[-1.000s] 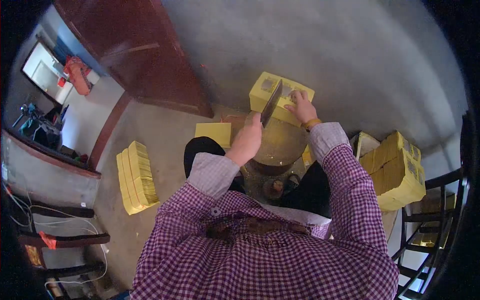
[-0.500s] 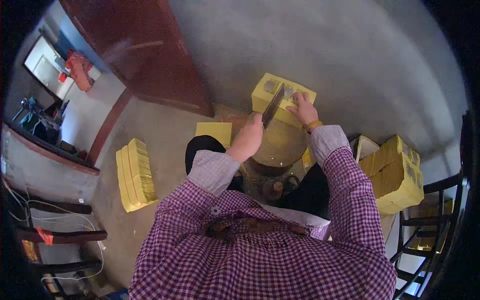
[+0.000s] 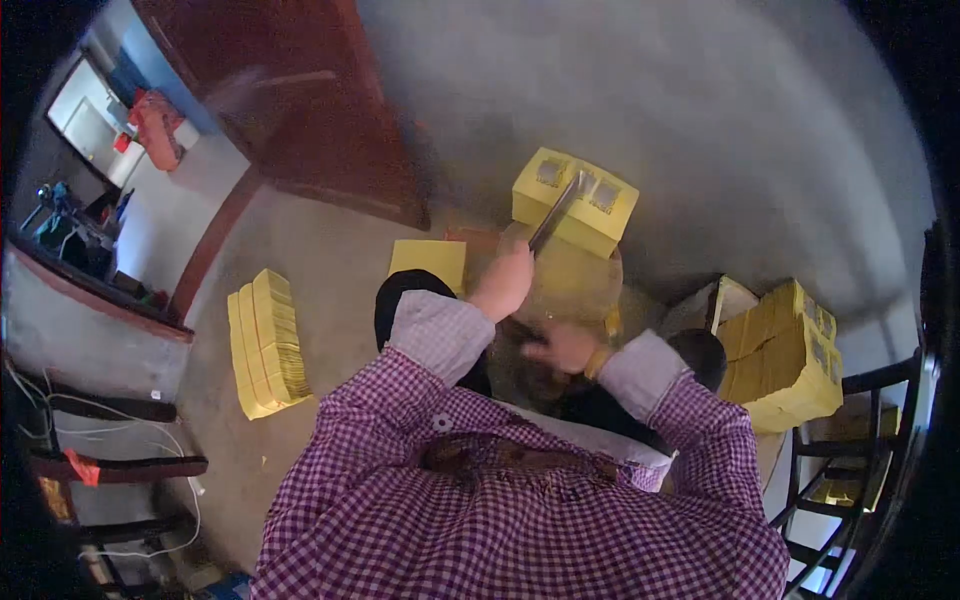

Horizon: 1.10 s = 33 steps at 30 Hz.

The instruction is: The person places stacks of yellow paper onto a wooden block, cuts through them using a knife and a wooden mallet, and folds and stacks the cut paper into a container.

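My left hand (image 3: 505, 283) is closed around the handle of a broad-bladed knife (image 3: 556, 216). The blade lies across the top of a yellow paper block (image 3: 608, 222), which has grey printed patches on its upper face. Beneath the block is a round chopping block (image 3: 580, 290), partly hidden by my hands. My right hand (image 3: 565, 348) is low, between my knees and in front of the chopping block. Motion blurs its fingers, and a dark shape beside them is too smeared to name.
A banded stack of yellow paper (image 3: 265, 345) lies on the floor to the left. A flat yellow sheet or pad (image 3: 430, 262) is by my left knee. More yellow bundles (image 3: 785, 355) stand at the right, near a dark chair (image 3: 850, 470). A reddish-brown door (image 3: 290, 100) stands ahead left.
My right hand has left the top of the yellow paper block and dropped toward my lap. The knife stays in my left hand, its blade now tilted lower over the block.
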Motion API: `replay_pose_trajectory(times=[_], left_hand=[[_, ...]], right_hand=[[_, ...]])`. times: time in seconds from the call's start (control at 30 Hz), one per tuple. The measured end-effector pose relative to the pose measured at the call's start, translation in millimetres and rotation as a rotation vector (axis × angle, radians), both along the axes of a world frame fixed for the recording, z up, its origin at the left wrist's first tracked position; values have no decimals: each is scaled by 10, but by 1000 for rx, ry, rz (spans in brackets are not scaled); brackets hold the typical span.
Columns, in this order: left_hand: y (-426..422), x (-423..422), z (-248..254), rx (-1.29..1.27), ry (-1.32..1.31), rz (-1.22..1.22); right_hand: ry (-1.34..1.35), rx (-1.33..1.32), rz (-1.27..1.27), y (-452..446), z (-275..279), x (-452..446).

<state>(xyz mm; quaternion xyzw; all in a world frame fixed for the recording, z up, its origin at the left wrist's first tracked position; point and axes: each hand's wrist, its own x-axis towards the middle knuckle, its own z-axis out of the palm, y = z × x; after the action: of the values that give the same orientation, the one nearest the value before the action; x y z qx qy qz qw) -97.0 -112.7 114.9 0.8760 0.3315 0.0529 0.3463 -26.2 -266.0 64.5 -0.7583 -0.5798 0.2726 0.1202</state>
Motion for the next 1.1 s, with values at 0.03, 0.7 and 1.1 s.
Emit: replay_pose_trajectory(times=[0.03, 0.7, 1.1], left_hand=[[-10, -15, 22, -22, 29, -5], [-93, 255, -658, 23, -210, 95], [-180, 205, -376, 217, -176, 143]], right_hand=[[-79, -238, 145, -85, -106, -112], [1409, -323, -737, -1821, -90, -238], [-163, 1349, -663, 22, 1067, 783]])
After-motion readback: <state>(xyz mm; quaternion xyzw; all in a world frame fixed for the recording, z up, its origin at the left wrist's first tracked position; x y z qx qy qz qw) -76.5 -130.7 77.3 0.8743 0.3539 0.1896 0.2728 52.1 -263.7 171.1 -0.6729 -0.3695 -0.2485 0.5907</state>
